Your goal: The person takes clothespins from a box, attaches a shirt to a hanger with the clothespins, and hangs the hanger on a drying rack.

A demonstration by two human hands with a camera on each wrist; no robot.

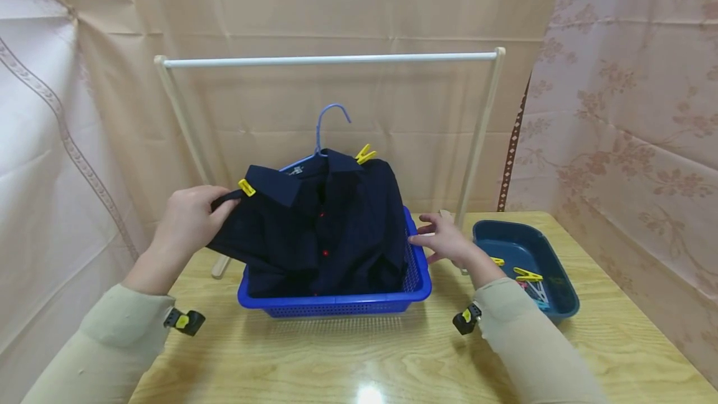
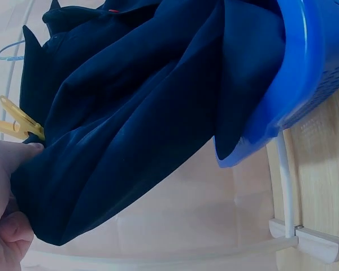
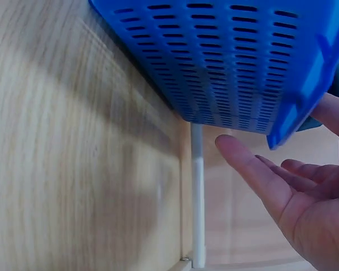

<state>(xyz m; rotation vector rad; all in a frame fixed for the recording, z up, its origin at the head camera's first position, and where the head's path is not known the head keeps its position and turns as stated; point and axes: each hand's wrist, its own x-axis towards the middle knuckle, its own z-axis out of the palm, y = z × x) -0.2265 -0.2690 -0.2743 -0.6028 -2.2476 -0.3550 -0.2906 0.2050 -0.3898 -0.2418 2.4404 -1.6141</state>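
A dark navy shirt with red buttons sits bunched in a blue perforated basket, its collar up around a blue hanger. My left hand pinches the shirt at its left shoulder, right beside a yellow clothespin clipped there. Another yellow clothespin is on the other shoulder. In the left wrist view the pinched cloth hangs in folds towards the basket. At the basket's right rim is my right hand, fingers spread loosely; in its wrist view the hand grips nothing.
Behind the basket stands a rack with a white bar and cream legs. To the right, a dark teal tub holds several clothespins. Curtains enclose the wooden table at the back and sides.
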